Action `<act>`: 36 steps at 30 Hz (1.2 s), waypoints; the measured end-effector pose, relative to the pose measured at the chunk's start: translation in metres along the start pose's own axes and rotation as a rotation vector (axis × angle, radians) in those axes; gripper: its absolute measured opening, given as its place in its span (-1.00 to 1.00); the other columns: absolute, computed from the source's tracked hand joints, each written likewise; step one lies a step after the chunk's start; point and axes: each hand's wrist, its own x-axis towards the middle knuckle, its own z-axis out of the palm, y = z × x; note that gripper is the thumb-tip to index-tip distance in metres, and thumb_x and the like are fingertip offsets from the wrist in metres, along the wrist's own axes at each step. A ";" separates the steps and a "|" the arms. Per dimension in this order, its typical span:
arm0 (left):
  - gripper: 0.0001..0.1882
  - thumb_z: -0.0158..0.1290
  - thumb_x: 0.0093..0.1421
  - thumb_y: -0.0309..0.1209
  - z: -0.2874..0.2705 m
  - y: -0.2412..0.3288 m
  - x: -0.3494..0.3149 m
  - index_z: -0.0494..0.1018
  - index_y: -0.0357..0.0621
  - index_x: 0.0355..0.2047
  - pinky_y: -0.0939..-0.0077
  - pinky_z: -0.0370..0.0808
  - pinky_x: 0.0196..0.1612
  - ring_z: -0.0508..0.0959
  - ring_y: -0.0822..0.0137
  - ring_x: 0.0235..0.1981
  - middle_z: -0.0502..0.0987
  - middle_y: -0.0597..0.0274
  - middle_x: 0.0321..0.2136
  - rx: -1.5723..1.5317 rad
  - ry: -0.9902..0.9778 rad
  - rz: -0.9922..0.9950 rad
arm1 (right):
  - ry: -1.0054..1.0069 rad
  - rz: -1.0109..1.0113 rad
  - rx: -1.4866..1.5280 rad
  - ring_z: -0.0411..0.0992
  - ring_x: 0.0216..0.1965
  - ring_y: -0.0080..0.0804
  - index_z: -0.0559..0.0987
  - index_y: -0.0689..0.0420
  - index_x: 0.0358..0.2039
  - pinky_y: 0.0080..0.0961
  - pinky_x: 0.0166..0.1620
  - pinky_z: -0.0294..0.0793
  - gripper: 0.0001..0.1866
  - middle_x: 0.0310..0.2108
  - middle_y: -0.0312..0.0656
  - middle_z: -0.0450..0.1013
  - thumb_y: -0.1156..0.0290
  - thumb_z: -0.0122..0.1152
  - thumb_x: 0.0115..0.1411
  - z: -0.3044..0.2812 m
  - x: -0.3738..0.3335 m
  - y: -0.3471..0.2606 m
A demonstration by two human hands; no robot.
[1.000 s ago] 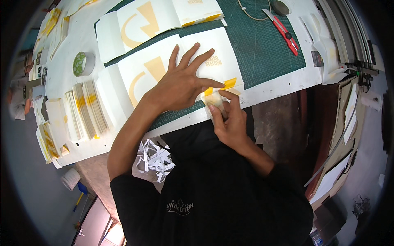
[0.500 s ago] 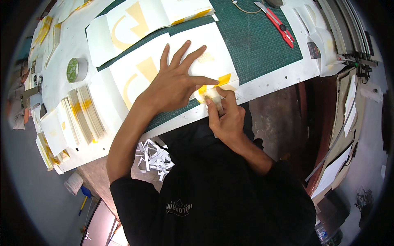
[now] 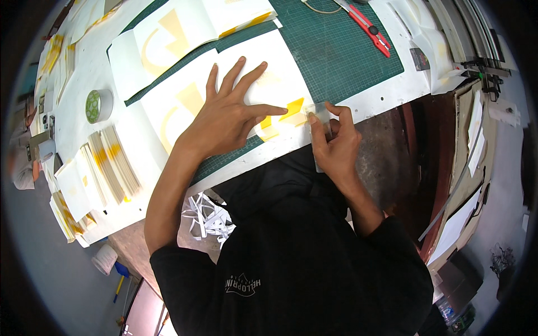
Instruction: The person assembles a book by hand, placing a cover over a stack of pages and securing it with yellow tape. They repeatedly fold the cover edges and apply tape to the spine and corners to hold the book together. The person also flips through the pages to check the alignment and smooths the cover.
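Observation:
My left hand (image 3: 227,120) lies spread on a white printed sheet (image 3: 283,64) with pale orange shapes. Its thumb reaches toward a yellow printed band (image 3: 292,109) near the sheet's near right corner. Just right of that corner, my right hand (image 3: 340,137) pinches a thin translucent strip (image 3: 318,109), which also shows below the fingers. Whether the strip still touches the sheet is hard to tell. Beneath the sheet, part of a green cutting mat (image 3: 342,67) shows. A second printed sheet (image 3: 126,59) lies just beyond.
A red utility knife (image 3: 370,31) rests on the mat at the far right. To the left stand a roll of tape (image 3: 99,106) and stacks of folded printed paper (image 3: 112,165). White paper scraps (image 3: 207,218) lie below the table edge. Metal rails (image 3: 476,39) stand at the right.
My right hand has moved right, away from my left thumb, drawing the translucent strip with it. My left hand stays spread on the sheet. The whole view has shifted slightly.

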 end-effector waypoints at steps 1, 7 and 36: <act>-0.53 0.26 0.30 -0.46 0.000 0.000 0.000 0.69 0.67 0.02 -0.41 -0.35 0.55 -0.07 -0.12 0.59 0.08 0.15 0.56 -0.004 0.004 0.000 | 0.022 0.008 0.002 0.68 -0.44 -0.27 0.50 0.32 0.07 -0.49 -0.44 0.56 -0.58 -0.48 0.11 0.63 0.35 0.37 0.32 -0.001 0.002 0.003; -0.57 0.28 0.29 -0.34 -0.008 0.009 0.003 0.61 0.42 0.15 -0.38 -0.25 0.55 0.06 -0.10 0.55 0.21 0.06 0.49 0.040 0.042 0.001 | 0.258 -0.057 0.338 0.55 -0.44 -0.61 0.46 0.30 0.12 -0.64 -0.38 0.47 -0.59 -0.44 -0.05 0.65 0.40 0.35 0.36 -0.021 0.054 0.037; -0.76 0.23 0.26 -0.66 -0.186 -0.046 0.043 0.67 -0.21 -0.08 0.55 0.59 -0.17 0.68 0.43 -0.32 0.71 0.24 -0.30 0.161 1.026 0.060 | 0.268 -0.210 0.350 0.59 -0.38 -0.60 0.44 0.33 0.14 -0.67 -0.33 0.50 -0.60 -0.37 -0.03 0.67 0.51 0.31 0.37 -0.013 0.088 0.059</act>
